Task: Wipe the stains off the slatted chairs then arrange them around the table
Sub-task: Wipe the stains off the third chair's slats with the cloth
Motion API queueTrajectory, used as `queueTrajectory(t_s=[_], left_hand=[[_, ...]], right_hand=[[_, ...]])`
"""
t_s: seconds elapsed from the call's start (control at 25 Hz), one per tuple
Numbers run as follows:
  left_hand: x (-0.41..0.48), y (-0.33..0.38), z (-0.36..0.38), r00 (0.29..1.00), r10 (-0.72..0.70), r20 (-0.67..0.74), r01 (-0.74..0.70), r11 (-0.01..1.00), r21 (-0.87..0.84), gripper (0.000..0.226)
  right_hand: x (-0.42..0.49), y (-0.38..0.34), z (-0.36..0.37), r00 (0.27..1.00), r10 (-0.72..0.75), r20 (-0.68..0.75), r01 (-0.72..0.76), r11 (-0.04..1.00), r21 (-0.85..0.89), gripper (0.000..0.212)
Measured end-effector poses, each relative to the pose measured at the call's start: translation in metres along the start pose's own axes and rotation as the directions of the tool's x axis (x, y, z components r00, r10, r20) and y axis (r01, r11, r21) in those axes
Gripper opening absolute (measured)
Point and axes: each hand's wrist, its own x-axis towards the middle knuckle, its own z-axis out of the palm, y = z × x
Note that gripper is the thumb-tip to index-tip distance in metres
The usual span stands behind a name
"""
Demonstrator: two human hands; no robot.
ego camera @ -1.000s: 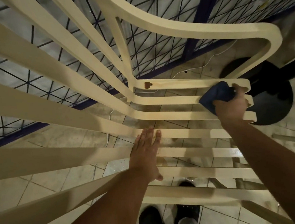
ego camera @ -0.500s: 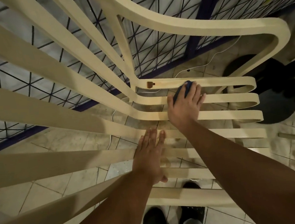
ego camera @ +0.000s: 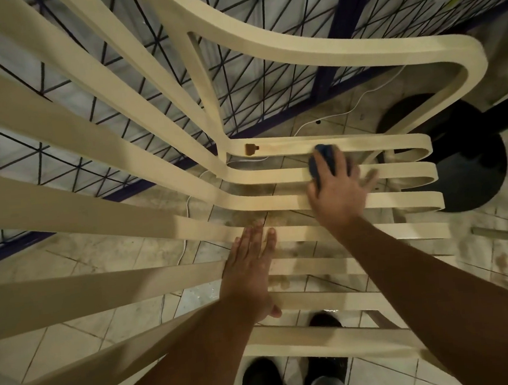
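A cream slatted chair [ego camera: 278,202] fills the view, seen from above, its armrest curving across the top right. My right hand [ego camera: 339,191] presses a dark blue cloth [ego camera: 324,156] flat on the far seat slats, fingers spread over it. My left hand [ego camera: 250,271] lies flat, fingers together, on the middle seat slats and holds nothing. Brownish stains show on the slats between my two hands. A small brown mark [ego camera: 251,148] sits on the farthest slat.
A dark blue metal grille [ego camera: 283,77] runs behind the chair. A black round table base [ego camera: 468,157] stands on the tiled floor at the right. A white cable [ego camera: 346,110] trails along the floor. My two dark shoes [ego camera: 294,377] are under the front slat.
My right hand swept the cloth left from the slat ends, then back a little to the right along the far slats. My left hand stayed flat in place.
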Motion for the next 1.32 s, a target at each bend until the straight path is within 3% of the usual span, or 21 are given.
queueTrajectory(t_s=[0.08, 0.16, 0.28, 0.52, 0.64, 0.76, 0.92, 1.16, 1.24, 1.32], left_hand=[[0.000, 0.000, 0.001, 1.000, 0.005, 0.001, -0.005, 1.000, 0.004, 0.155], [0.000, 0.000, 0.000, 1.000, 0.006, 0.004, -0.006, 1.000, -0.006, 0.155], [-0.001, 0.000, 0.000, 1.000, 0.013, -0.004, -0.013, 1.000, -0.010, 0.156], [0.000, 0.001, 0.000, 1.000, 0.020, -0.007, -0.020, 1.000, 0.009, 0.156], [0.003, 0.000, 0.000, 0.999, 0.036, -0.021, -0.034, 0.997, 0.063, 0.153], [0.004, 0.002, -0.002, 1.000, 0.024, 0.000, -0.023, 0.995, 0.098, 0.151], [0.002, 0.003, -0.002, 1.000, 0.009, 0.008, -0.009, 0.999, 0.037, 0.160], [0.000, 0.000, 0.000, 1.000, 0.027, -0.015, -0.026, 1.000, 0.005, 0.157], [0.001, -0.001, 0.000, 0.999, 0.028, -0.014, -0.028, 1.000, 0.002, 0.157], [0.001, -0.001, 0.000, 1.000, 0.028, -0.015, -0.028, 1.000, 0.005, 0.157]], right_hand=[[-0.002, 0.041, -0.005, 0.997, 0.073, -0.007, -0.074, 0.997, -0.025, 0.058], [-0.001, 0.073, -0.009, 0.989, 0.147, -0.020, -0.145, 0.987, 0.066, 0.058], [-0.005, 0.079, -0.014, 0.985, 0.155, -0.079, -0.141, 0.977, 0.161, 0.058], [-0.005, -0.051, -0.011, 0.993, -0.063, 0.101, 0.059, 0.997, 0.045, 0.066], [-0.003, -0.127, -0.009, 0.973, -0.171, 0.155, 0.152, 0.980, 0.126, 0.076], [0.005, -0.149, -0.015, 0.957, -0.232, 0.173, 0.184, 0.950, 0.253, 0.079], [0.005, -0.082, -0.019, 0.963, -0.254, 0.090, 0.211, 0.919, 0.334, 0.070], [-0.004, 0.074, -0.037, 0.997, 0.005, -0.082, 0.033, 0.888, 0.458, 0.061], [0.002, 0.104, -0.045, 0.975, 0.139, -0.174, -0.038, 0.874, 0.484, 0.060], [0.015, 0.113, -0.042, 0.968, 0.168, -0.187, -0.080, 0.910, 0.408, 0.058]])
